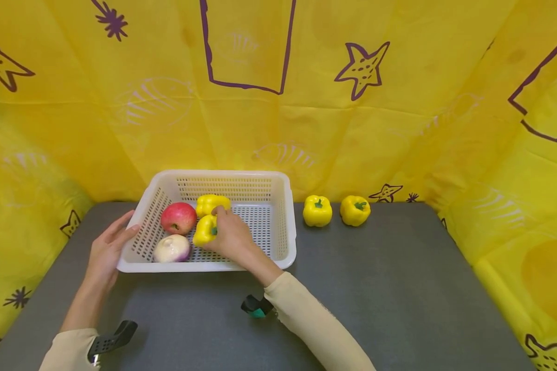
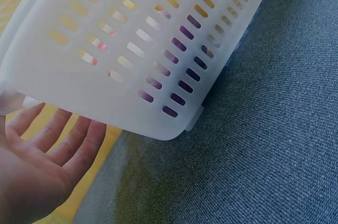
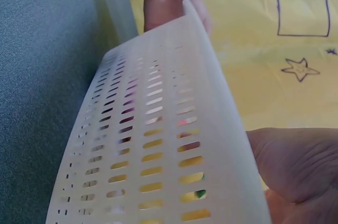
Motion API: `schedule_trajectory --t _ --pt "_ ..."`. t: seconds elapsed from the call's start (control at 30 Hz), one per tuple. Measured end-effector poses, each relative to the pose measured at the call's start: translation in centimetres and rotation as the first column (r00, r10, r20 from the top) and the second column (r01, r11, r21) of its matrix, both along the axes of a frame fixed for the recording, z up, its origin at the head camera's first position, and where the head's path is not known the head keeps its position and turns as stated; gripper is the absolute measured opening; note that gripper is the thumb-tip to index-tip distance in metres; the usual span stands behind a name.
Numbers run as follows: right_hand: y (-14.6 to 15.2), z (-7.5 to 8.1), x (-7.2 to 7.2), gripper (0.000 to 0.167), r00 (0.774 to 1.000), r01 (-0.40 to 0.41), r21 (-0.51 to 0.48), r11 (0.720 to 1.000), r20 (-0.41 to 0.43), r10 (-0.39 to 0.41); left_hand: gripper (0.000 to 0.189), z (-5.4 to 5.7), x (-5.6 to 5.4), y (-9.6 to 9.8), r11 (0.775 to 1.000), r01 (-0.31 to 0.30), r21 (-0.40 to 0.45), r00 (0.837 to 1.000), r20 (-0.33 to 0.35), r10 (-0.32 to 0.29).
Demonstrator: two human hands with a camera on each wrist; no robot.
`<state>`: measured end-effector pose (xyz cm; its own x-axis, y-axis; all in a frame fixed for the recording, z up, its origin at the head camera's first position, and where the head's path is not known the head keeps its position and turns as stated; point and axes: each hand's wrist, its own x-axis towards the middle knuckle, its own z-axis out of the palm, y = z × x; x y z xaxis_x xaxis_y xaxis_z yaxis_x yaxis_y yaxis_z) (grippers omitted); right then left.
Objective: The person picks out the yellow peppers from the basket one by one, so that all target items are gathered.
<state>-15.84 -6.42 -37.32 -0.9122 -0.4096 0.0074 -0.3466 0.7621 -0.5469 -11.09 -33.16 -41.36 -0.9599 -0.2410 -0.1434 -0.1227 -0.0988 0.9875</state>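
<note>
A white plastic basket (image 1: 285, 216) with slotted walls sits toward the back of the grey table. My left hand (image 1: 109, 247) holds its left rim, the thumb over the edge and the fingers outside, as the left wrist view shows (image 2: 50, 155). Inside the basket, my right hand (image 1: 232, 234) grips a yellow bell pepper (image 1: 205, 230) with a green stem. Just behind it lies another yellow bell pepper (image 1: 209, 202). A red apple (image 1: 178, 217) and a white-and-purple turnip (image 1: 170, 249) lie at the basket's left side. In the right wrist view the basket wall hides my right fingertips.
Two more yellow bell peppers, one nearer the basket (image 1: 317, 211) and one farther right (image 1: 355, 211), stand on the table (image 1: 399, 288). A yellow patterned cloth (image 1: 320, 129) hangs behind and along both sides.
</note>
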Motion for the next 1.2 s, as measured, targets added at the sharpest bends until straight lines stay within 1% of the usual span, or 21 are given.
schedule_trajectory --t 0.13,0.3,0.4,0.6,0.67,0.87,1.0,1.2 --pt "0.4 0.5 0.2 0.074 0.999 -0.032 -0.012 0.999 -0.018 0.032 0.063 0.0 0.0 0.0 1.0 0.004 0.004 1.0 0.003 -0.004" --pt "0.9 1.0 0.3 0.076 0.997 -0.051 0.025 0.998 -0.057 0.053 0.063 0.0 0.1 0.0 1.0 0.001 0.004 1.0 0.008 -0.001" --pt "1.3 1.1 0.3 0.075 0.997 -0.056 0.036 0.998 -0.055 0.058 0.063 0.1 0.1 0.0 1.0 -0.002 -0.004 1.0 0.012 0.002" --pt "2.2 1.4 0.0 0.075 0.998 -0.053 0.014 0.998 -0.024 0.054 0.062 0.1 0.2 0.1 1.0 0.001 0.012 1.0 0.005 -0.001" --pt "2.5 1.6 -0.1 0.075 0.998 -0.051 0.016 0.999 -0.027 0.052 0.063 0.1 0.1 0.1 1.0 0.001 0.015 1.0 0.01 -0.001" --pt "3.3 2.2 -0.3 0.076 0.997 -0.055 0.055 0.997 -0.053 0.057 0.065 0.2 0.0 0.3 1.0 -0.007 -0.016 0.999 0.039 0.008" --pt "3.6 2.7 -0.4 0.075 0.996 -0.063 0.065 0.996 -0.064 0.067 0.065 0.3 0.1 0.3 1.0 -0.012 -0.02 0.999 0.041 0.013" --pt "4.3 3.5 -0.5 0.075 0.993 -0.093 0.033 0.995 -0.071 0.095 0.064 0.2 0.1 0.2 1.0 -0.006 -0.014 0.999 0.031 0.007"
